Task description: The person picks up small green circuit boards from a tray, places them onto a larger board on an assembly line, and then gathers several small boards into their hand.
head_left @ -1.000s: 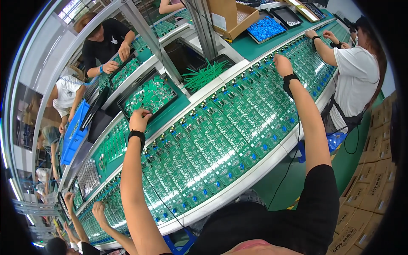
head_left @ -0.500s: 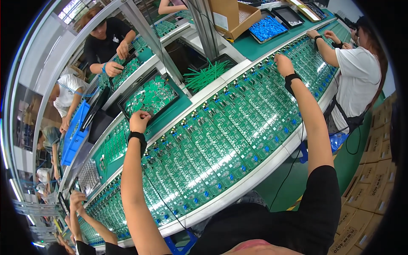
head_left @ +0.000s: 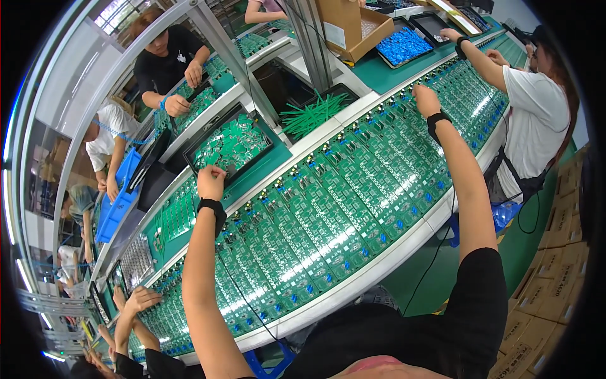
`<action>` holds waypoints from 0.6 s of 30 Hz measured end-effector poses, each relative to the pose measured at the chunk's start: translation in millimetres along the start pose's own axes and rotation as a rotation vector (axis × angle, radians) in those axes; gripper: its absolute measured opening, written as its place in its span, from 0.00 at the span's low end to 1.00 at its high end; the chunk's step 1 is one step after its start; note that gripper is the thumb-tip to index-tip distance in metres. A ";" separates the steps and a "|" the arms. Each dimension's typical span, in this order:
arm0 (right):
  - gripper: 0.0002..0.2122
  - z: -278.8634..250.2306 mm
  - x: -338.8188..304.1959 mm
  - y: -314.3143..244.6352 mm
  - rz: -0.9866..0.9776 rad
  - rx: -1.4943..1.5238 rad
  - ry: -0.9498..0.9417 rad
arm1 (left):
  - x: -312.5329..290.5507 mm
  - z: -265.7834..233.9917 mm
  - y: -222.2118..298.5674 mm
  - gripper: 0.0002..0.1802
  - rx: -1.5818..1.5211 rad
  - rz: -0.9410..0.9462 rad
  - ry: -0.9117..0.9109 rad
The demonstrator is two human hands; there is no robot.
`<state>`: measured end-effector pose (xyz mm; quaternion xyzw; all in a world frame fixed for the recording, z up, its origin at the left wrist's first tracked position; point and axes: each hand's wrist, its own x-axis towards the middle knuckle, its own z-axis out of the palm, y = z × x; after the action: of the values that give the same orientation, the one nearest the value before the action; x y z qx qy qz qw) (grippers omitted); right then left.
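Note:
A long row of green circuit boards [head_left: 328, 208] lies side by side in front of me, with small parts along the far edge and blue round parts along the near edge. My left hand [head_left: 211, 183] is at the front rim of a black tray [head_left: 268, 151] heaped with small green board pieces [head_left: 230, 140]. Its fingers are pinched together; what they hold, if anything, is hidden. My right hand [head_left: 427, 100] is above the boards' far edge, farther right. Its fingers are curled closed, and I cannot make out anything in them. Both wrists wear black bands.
Green strips [head_left: 315, 114] fill a dark bin beyond the boards. A tray of blue parts [head_left: 404, 45] stands by an open carton [head_left: 356, 28]. One co-worker [head_left: 536, 107] is at the right, others at the far side and lower left. Cartons [head_left: 530, 316] are stacked at the right.
The view has shifted slightly. My hands stay near the same places, fingers closed. The right co-worker's hand has moved from the boards toward the trays; a lower-left co-worker's hand has come over the boards.

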<state>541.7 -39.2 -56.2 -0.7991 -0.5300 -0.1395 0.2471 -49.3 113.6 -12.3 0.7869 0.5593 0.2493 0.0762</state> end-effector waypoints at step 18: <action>0.02 9.9 14.7 14.1 0.018 -0.093 -0.130 | -80.0 -23.9 107.1 0.08 -0.591 0.259 -0.174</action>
<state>560.2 -26.9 -60.8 -0.8218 -0.5307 -0.1097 0.1760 9.5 -2.5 26.5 0.8135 0.3496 0.3405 0.3162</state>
